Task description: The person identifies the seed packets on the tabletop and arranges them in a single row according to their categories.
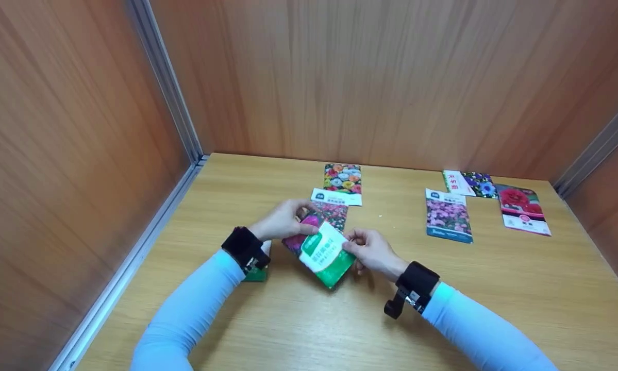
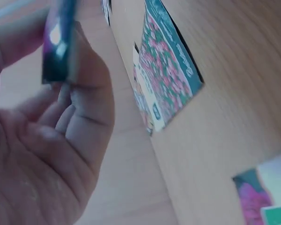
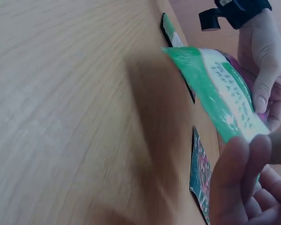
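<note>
Both hands hold a flower seed packet [image 1: 327, 255] above the table, tilted, its magenta flower picture at the upper left and a white-and-green part toward the lower right. My left hand [image 1: 283, 221] pinches its upper left end between thumb and fingers. At the right edge, my right hand [image 1: 373, 252] pinches the green-and-white side with thumb and fingertips. In the right wrist view the packet [image 3: 220, 89] shows bent, its green end sticking out. Behind it lies a seed packet with small pink flowers [image 2: 166, 65], partly covered in the head view.
Under the left wrist lies another green-and-white packet [image 1: 255, 274], mostly hidden. A packet with multicoloured flowers [image 1: 343, 178] lies near the back wall. To the right are packets with pink-purple flowers [image 1: 448, 215], blue flowers [image 1: 481, 184] and a red flower [image 1: 522, 206]. Wooden panels surround the table.
</note>
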Motion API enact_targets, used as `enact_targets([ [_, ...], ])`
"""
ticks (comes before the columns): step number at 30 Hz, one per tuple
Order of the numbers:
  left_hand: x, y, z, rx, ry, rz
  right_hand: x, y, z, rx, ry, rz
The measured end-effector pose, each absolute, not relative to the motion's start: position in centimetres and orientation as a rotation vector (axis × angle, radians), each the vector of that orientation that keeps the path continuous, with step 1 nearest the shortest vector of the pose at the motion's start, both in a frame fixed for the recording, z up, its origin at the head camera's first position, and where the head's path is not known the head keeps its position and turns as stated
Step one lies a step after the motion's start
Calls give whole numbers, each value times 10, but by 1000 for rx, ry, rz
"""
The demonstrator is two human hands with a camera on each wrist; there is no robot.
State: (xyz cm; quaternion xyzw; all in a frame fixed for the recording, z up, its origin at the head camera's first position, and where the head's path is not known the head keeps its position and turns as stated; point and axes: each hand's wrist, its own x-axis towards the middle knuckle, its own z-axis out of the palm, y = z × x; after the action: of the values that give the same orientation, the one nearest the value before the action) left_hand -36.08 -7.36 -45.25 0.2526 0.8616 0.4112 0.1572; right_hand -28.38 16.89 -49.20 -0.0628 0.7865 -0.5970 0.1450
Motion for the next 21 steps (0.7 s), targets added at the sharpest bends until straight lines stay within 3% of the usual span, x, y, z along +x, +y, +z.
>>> enact_targets([
  [4, -362, -82, -457, 451, 2268, 1460, -281, 170, -488, -79, 2099, -1915],
  [8, -361, -81, -460, 370, 2178, 1592, -272, 171, -477, -79, 2021, -1926],
  [13, -361, -77, -460, 366, 2263, 1517, -262, 167, -473, -177, 2119, -1712],
  [21, -362, -87, -467, 531, 2416, 1099, -268, 166, -505, -331, 2223, -1531],
])
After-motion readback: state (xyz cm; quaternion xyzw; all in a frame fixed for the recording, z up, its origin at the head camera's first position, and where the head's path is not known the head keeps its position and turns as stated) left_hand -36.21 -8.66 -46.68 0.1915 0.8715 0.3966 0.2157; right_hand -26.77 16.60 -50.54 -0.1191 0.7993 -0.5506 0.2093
